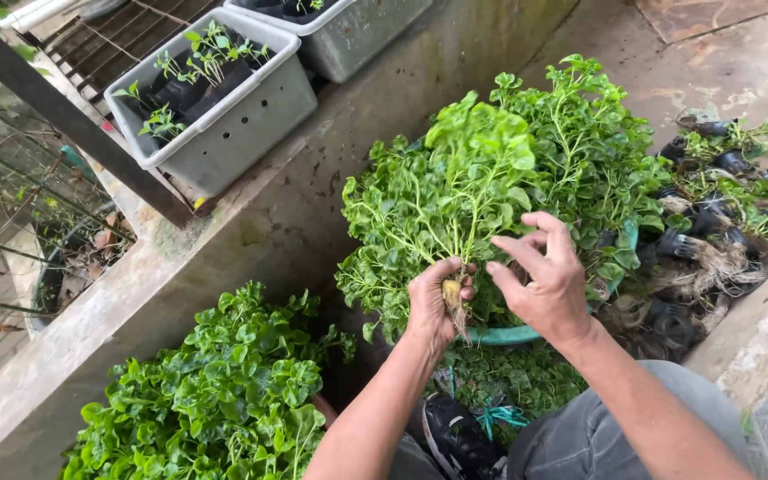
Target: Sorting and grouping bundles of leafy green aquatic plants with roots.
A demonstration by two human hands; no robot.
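The bunch (pixel 442 191) of leafy green stems stands upright over a green basin (pixel 508 335), its pale roots hanging at the bottom. The left hand (pixel 436 302) is closed round the stems just above the roots. The right hand (pixel 540 276) hovers just beside it, fingers half curled, thumb and forefinger a little apart, holding nothing that can be made out. More greens (pixel 588 147) fill the basin behind. A second heap (pixel 215 400) lies lower left against a concrete wall (pixel 251 222). On the ledge above sit two grey tubs (pixel 224 124) with seedlings in black pots. Discarded black pots (pixel 713 231) and roots lie at right.
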